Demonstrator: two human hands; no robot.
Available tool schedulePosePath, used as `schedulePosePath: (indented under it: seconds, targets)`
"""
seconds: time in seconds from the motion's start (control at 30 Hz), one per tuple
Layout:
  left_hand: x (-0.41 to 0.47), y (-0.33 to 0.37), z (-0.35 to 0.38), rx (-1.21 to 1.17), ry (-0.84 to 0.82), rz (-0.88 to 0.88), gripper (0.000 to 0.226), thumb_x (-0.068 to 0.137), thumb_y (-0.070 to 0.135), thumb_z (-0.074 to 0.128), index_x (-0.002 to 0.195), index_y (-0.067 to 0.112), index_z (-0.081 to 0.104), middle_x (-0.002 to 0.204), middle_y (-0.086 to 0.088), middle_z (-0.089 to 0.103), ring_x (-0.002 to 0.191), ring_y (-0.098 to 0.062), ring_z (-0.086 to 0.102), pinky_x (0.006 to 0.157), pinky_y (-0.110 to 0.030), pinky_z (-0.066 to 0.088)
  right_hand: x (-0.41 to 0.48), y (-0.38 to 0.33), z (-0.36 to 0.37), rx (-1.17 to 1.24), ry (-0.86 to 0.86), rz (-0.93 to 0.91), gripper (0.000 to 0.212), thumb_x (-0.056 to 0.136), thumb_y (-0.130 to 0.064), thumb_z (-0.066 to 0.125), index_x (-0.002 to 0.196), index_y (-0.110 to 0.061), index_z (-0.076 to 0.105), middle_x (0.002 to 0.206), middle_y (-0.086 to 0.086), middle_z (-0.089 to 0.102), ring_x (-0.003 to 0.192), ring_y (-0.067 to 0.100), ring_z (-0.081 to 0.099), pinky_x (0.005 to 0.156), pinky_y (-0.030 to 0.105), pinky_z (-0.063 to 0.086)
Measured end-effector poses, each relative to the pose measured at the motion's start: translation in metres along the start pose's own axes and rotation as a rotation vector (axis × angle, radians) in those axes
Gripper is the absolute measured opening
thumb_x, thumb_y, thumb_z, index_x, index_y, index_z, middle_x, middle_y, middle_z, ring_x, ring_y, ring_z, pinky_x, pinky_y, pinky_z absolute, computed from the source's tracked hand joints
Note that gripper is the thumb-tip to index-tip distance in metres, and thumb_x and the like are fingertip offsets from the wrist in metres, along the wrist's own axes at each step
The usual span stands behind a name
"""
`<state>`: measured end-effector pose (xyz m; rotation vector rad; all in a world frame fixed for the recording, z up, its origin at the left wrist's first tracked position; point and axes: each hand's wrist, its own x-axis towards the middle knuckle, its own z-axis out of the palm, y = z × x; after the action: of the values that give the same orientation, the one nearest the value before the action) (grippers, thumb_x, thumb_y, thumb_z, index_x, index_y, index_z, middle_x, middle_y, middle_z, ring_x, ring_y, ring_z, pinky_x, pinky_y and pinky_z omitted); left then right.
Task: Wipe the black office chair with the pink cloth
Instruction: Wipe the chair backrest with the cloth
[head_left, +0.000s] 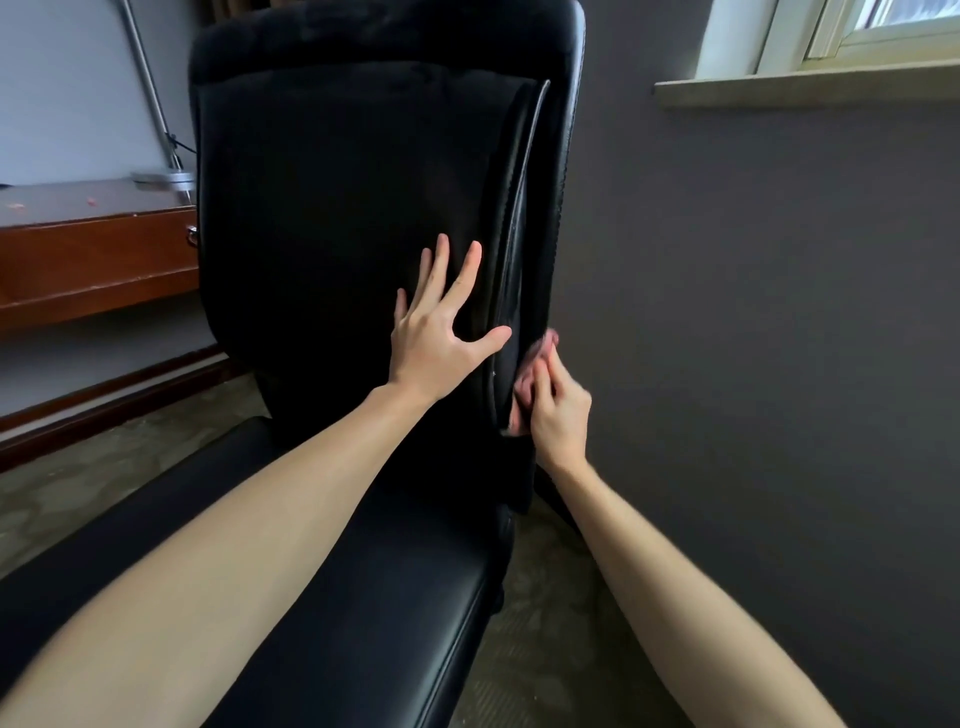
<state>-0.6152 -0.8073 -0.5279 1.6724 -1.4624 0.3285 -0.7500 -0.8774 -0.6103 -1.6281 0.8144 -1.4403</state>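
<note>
Currently left hand (441, 338) flat on chair (337, 182) back, fingers (435, 275) splayed; right hand (558, 415) at its 4 o'clock grips cloth (543, 349) against edge.

Bare forearms (249, 525) and grips (441, 345)

Pressed left hand (434, 343) flat, fingers spread, against backrest of black office chair (337, 208). Gripped bunched pink cloth (525, 384) in right hand (561, 415), against backrest's right edge. Looked down over glossy seat. Saw wooden desk (93, 254) and lamp base (163, 178) at left, grey wall (753, 312) and window sill (805, 85) at right.
</note>
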Motion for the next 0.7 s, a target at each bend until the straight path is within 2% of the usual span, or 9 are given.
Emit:
schedulePosePath:
  seconds: [0.1, 0.17, 0.27, 0.4, 0.5, 0.57, 0.7]
  targets:
    - [0.0, 0.0, -0.003, 0.008, -0.004, -0.006, 0.094, 0.082, 0.052, 0.066, 0.156, 0.038, 0.01, 0.167, 0.002, 0.0, 0.153, -0.018, -0.003, 0.12, -0.058, 0.006, -0.033, 0.036, -0.005, -0.082, -0.06, 0.116, 0.038, 0.102, -0.017, 0.049, 0.139, -0.024, 0.051, 0.108, -0.005, 0.07, 0.094, 0.002, 0.065, 0.095, 0.032, 0.052]
    - [0.001, -0.001, -0.003, 0.016, -0.003, -0.008, 0.094, 0.083, 0.051, 0.066, 0.157, 0.038, 0.01, 0.167, 0.002, 0.0, 0.154, -0.019, -0.003, 0.12, -0.059, 0.007, -0.034, 0.04, -0.006, -0.056, -0.06, 0.151, 0.036, 0.101, -0.017, 0.05, 0.136, -0.024, 0.055, 0.111, -0.004, 0.071, 0.099, 0.003, 0.066, 0.096, 0.028, 0.05]
    - [0.002, -0.004, -0.004, 0.036, -0.008, -0.002, 0.094, 0.083, 0.054, 0.063, 0.157, 0.038, 0.008, 0.167, 0.002, -0.002, 0.153, -0.019, -0.004, 0.12, -0.059, 0.007, -0.018, 0.025, -0.001, 0.08, -0.044, 0.152, 0.035, 0.101, -0.016, 0.05, 0.135, -0.021, 0.056, 0.112, -0.015, 0.067, 0.101, -0.007, 0.063, 0.094, 0.015, 0.046]
    - [0.001, -0.005, -0.001, 0.058, -0.009, 0.004, 0.094, 0.084, 0.058, 0.06, 0.157, 0.036, 0.006, 0.167, 0.001, -0.004, 0.153, -0.019, -0.006, 0.12, -0.059, 0.007, 0.015, -0.007, 0.006, 0.24, -0.017, 0.091, 0.036, 0.102, -0.013, 0.049, 0.137, -0.014, 0.054, 0.123, -0.02, 0.061, 0.11, -0.01, 0.058, 0.1, 0.015, 0.043]
    - [0.003, -0.008, -0.001, 0.056, -0.007, 0.01, 0.094, 0.082, 0.061, 0.057, 0.157, 0.036, 0.007, 0.167, 0.001, -0.002, 0.154, -0.019, -0.004, 0.12, -0.059, 0.008, 0.022, -0.012, 0.008, 0.27, -0.031, 0.074, 0.036, 0.102, -0.016, 0.049, 0.138, -0.016, 0.053, 0.134, -0.012, 0.058, 0.12, -0.003, 0.056, 0.107, 0.023, 0.042]
    - [0.003, -0.008, 0.0, 0.062, 0.002, 0.007, 0.094, 0.082, 0.061, 0.057, 0.157, 0.037, 0.007, 0.167, 0.001, -0.002, 0.154, -0.019, -0.004, 0.12, -0.059, 0.008, 0.014, 0.0, 0.01, 0.241, -0.027, 0.092, 0.037, 0.102, -0.018, 0.049, 0.138, -0.02, 0.053, 0.134, -0.007, 0.06, 0.121, 0.001, 0.057, 0.107, 0.024, 0.043]
    - [0.004, -0.008, 0.001, 0.057, 0.005, 0.001, 0.094, 0.081, 0.059, 0.059, 0.157, 0.037, 0.008, 0.167, 0.002, -0.002, 0.154, -0.018, -0.004, 0.12, -0.058, 0.007, -0.028, 0.051, 0.006, 0.132, -0.056, 0.21, 0.035, 0.102, -0.02, 0.05, 0.136, -0.022, 0.055, 0.13, -0.001, 0.064, 0.11, -0.009, 0.059, 0.105, 0.024, 0.045]
